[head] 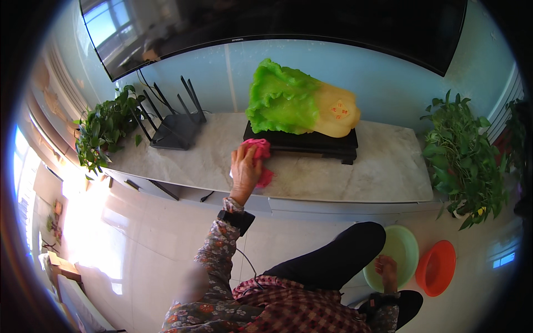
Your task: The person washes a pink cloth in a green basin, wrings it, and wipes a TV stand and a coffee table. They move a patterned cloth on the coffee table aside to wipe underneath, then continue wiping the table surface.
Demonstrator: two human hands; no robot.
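Note:
My left hand (245, 168) is closed on a bunched pink cloth (264, 177), which touches the left front corner of a black stand (308, 145) on a marble-patterned TV cabinet top (208, 164). On that stand lies a large green and cream cabbage ornament (291, 100) bearing red characters. My right hand (386, 268) hangs over the pale green basin (406, 245) beside my knee, fingers curled, and no object shows in it. Its palm side is not clearly visible.
A black router (173, 131) with several upright antennas stands left of the ornament. Leafy potted plants flank the cabinet at left (104, 129) and right (462, 158). Above hangs a wall-mounted television (291, 25). An orange-red basin (435, 270) sits right of the green one.

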